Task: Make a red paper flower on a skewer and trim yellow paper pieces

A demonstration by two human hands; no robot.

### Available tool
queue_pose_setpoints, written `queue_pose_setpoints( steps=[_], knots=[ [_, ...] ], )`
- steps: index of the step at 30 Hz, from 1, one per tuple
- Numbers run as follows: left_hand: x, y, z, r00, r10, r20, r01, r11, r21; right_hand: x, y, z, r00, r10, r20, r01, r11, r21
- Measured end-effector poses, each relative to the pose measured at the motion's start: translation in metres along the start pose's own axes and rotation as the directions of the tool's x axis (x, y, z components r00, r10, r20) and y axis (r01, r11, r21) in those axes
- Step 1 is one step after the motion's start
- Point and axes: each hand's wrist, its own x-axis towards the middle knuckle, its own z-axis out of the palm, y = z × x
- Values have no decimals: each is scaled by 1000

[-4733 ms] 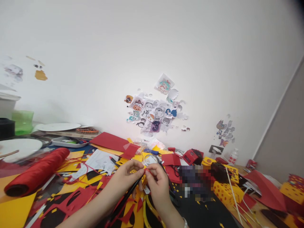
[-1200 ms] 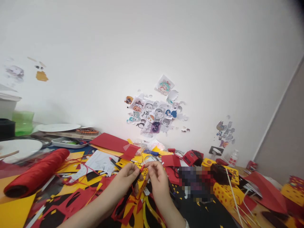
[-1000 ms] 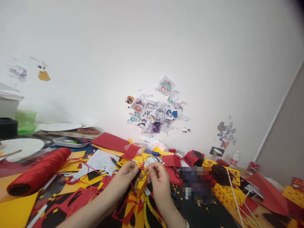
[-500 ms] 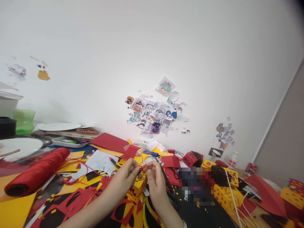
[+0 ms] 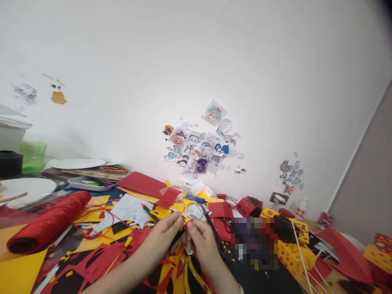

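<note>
At the middle of the cluttered table my left hand (image 5: 172,229) and my right hand (image 5: 198,236) are closed, thumbs and fingertips almost meeting. A small yellow paper piece with a bit of red (image 5: 186,219) shows between their fingertips, mostly hidden by the fingers. Something dark lies under the left fingers; I cannot tell what it is. Just behind the hands is a roll of clear tape (image 5: 195,210). A black pencil with a red end (image 5: 148,211) rests left of them, and red paper with cut-out holes (image 5: 102,255) lies below the left forearm.
On the left lie a big spool of red thread (image 5: 50,220) and a white tray of pens (image 5: 92,183). Yellow spotted boxes (image 5: 295,255), thin sticks (image 5: 301,255) and a plastic bottle (image 5: 301,207) stand right. A white wall (image 5: 137,81) with stickers rises behind.
Both hands have come closer together and slightly lower. Yellow paper now shows between the fingertips, where a small red thing was seen before. The tape roll behind is more exposed.
</note>
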Motion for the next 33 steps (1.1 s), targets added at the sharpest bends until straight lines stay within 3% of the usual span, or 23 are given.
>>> queue_pose_setpoints(
  steps=[8, 17, 27, 33],
  knots=[
    [-15, 16, 9, 984, -152, 89, 172, 936, -306, -3, -5, 6, 1000, -4, 9, 0, 939, 345],
    [-12, 0, 12, 981, -113, 158, 175, 865, -470, -7, -3, 4, 997, -75, 35, 48, 865, 499],
    [-8, 6, 12, 994, -39, 98, 69, 942, -328, -8, -15, 1, 996, -54, 71, 28, 942, 334],
    [-5, 1, 10, 994, 23, 103, 14, 941, -338, -7, -20, 0, 994, -30, 107, -9, 939, 344]
  ],
)
